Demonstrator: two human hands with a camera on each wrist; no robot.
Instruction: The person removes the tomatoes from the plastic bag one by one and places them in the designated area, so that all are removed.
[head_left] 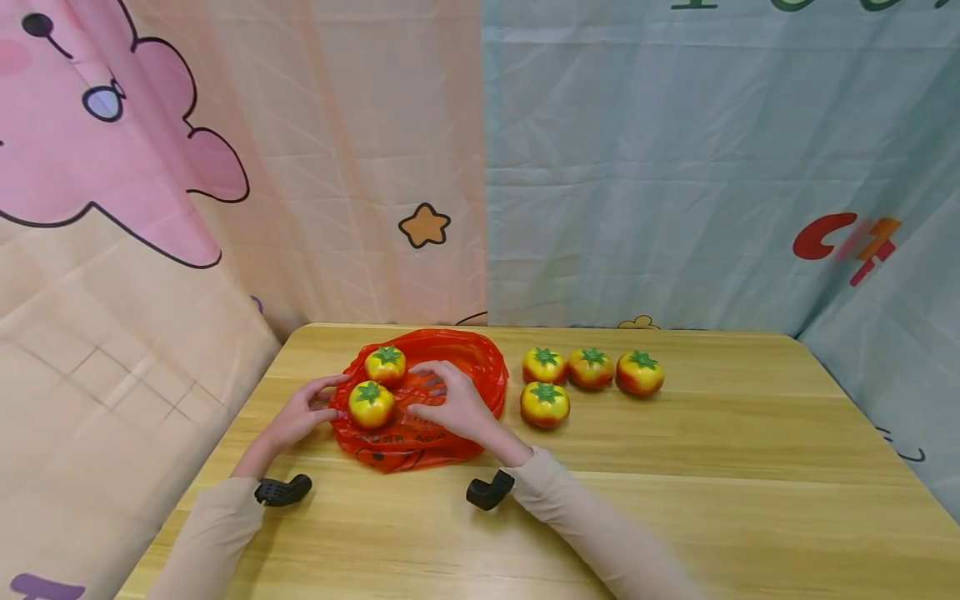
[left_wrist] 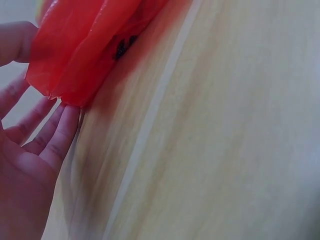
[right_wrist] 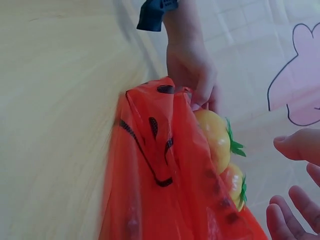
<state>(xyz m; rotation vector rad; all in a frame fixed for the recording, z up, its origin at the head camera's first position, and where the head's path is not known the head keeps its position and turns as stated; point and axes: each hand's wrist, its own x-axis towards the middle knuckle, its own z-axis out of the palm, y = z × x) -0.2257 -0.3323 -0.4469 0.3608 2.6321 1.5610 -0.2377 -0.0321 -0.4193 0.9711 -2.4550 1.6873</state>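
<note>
Here: two tomatoes (head_left: 371,408) in bag (head_left: 480,362), right of left hand (head_left: 300,414) (nearer; spread, touching bag), left of right hand (head_left: 460,406) (spread, empty).

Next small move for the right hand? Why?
Probably swing the right hand to the front loose fruit: it looks empty over the red bag, where two fruits sit; four more lie outside, and the left hand touches the bag's left edge.

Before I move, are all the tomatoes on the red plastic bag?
No, four tomatoes sit on the wooden table, right of the red plastic bag in the head view.
</note>
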